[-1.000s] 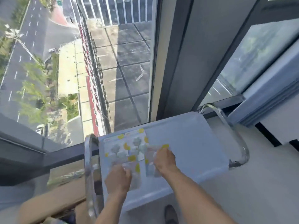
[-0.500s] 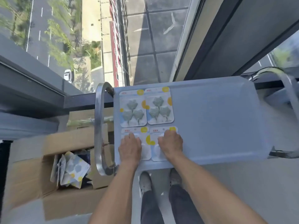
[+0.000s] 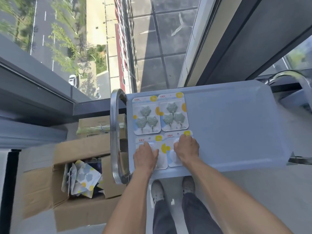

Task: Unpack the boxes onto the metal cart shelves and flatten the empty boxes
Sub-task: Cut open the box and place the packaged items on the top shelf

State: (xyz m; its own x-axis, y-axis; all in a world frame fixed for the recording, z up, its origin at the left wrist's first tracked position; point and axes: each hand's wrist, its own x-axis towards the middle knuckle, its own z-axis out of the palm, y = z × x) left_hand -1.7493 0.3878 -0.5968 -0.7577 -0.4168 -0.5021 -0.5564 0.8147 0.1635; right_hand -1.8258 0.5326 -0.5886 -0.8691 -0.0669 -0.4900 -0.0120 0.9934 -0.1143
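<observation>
— Where were the packs when we looked down?

— Four of them lay flat on the cart's top shelf point(image 3: 228, 119), at its left end by the handle point(image 3: 114, 132), two by two and edge to edge. The far left pack point(image 3: 146, 115) and far right pack point(image 3: 173, 113) lay uncovered, each showing three grey hexagon hooks. The near left pack point(image 3: 160, 147) and near right pack point(image 3: 170, 156) were right under our hands.

— And the grip?

— Our left hand point(image 3: 146, 156) rested palm down on the near left pack, fingers laid fairly flat and close together. Our right hand point(image 3: 186, 148) pressed on the near right pack with its fingers bent over the top edge; we couldn't tell if they hooked round the card or only pushed on it.

— The box?

— The open box point(image 3: 42, 166) sat on the floor left of the cart, well apart from our hands, with more packs point(image 3: 84, 179) heaped inside. A second box point(image 3: 94, 122) stood beyond it against the window point(image 3: 84, 39).
</observation>
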